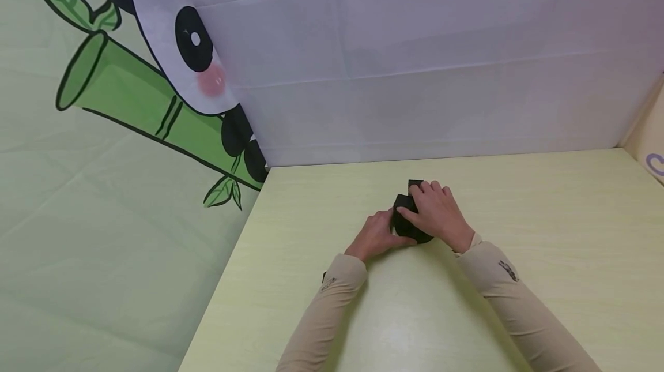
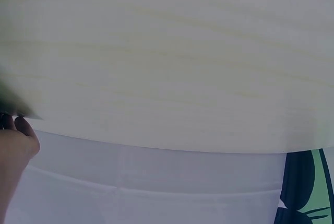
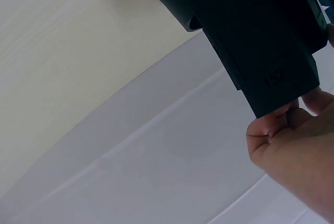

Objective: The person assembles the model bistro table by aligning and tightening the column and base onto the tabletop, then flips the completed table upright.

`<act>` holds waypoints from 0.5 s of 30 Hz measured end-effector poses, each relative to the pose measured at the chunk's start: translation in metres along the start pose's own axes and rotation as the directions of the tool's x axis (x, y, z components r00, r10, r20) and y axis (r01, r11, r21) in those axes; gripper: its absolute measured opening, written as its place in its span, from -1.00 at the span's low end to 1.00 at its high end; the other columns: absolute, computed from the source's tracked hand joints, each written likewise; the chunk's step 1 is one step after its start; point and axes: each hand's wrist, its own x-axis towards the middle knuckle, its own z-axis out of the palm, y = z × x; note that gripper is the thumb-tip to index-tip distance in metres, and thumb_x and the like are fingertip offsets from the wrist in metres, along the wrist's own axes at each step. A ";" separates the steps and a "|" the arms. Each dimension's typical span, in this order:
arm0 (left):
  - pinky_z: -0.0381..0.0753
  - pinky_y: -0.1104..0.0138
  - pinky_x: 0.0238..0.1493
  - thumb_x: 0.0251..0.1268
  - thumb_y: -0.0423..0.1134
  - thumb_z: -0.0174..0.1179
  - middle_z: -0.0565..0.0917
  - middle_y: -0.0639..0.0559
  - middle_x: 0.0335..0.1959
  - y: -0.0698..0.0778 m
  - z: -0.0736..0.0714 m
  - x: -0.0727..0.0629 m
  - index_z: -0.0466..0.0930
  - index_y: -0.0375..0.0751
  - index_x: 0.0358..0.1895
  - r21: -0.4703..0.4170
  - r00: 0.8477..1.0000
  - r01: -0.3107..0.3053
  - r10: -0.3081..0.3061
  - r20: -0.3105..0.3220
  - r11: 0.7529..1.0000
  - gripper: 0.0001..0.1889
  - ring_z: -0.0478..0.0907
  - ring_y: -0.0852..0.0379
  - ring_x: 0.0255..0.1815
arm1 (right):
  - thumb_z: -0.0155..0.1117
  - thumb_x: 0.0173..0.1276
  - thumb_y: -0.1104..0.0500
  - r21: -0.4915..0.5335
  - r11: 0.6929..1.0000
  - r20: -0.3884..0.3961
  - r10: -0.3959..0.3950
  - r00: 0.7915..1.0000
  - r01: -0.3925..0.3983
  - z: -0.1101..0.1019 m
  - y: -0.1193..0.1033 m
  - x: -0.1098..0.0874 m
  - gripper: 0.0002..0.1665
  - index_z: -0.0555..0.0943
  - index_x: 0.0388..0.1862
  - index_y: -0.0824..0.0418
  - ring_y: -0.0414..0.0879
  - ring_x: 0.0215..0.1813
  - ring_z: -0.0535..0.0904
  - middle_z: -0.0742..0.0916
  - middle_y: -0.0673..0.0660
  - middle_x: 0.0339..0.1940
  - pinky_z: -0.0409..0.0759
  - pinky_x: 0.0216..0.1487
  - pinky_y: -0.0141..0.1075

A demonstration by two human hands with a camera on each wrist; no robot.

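A black blocky object [image 1: 410, 229] with flat faces stands on the pale table, held between both hands. My left hand [image 1: 376, 236] grips its near left side, thumb along the lower front edge. From the right, my right hand [image 1: 441, 213] holds its upper part, thumb across the near face and fingers over the far block. In the right wrist view the object [image 3: 261, 51] shows a boxy arm with raised marks like "152" and a rounded, hollow part beside it. The right hand's fingers [image 3: 276, 125] are at the boxy end. Only part of the left hand [image 2: 18, 145] shows in the left wrist view.
The pale wood-grain table [image 1: 311, 303] reaches back to a white cloth wall [image 1: 415, 72]. Left of the table edge hangs a green cloth [image 1: 104, 245] with a printed panda and bamboo. Another printed panel [image 1: 648, 135] stands at the right edge.
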 end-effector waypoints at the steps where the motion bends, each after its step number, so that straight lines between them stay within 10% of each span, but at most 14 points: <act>1: 0.57 0.32 0.07 0.09 0.22 0.55 0.69 0.11 0.02 0.000 0.000 0.000 0.51 -0.02 0.34 0.002 1.000 -0.002 0.002 0.001 1.000 -0.22 0.60 0.21 -0.02 | 0.38 0.45 -0.10 0.002 1.000 -0.001 0.012 1.000 -0.012 0.000 0.000 0.000 -0.46 0.59 -0.02 0.38 0.27 -0.07 0.49 0.62 0.31 -0.19 0.46 -0.12 0.10; 15: 0.54 0.27 0.14 0.10 0.27 0.52 0.69 0.10 0.07 -0.003 0.000 -0.002 0.48 0.02 0.38 0.040 1.000 -0.031 0.032 -0.001 0.999 -0.19 0.61 0.21 0.05 | 0.38 0.43 -0.07 0.030 0.998 -0.021 0.052 0.998 -0.051 0.000 -0.002 -0.003 -0.55 0.56 -0.16 0.33 0.24 -0.15 0.47 0.60 0.27 -0.27 0.42 -0.15 0.09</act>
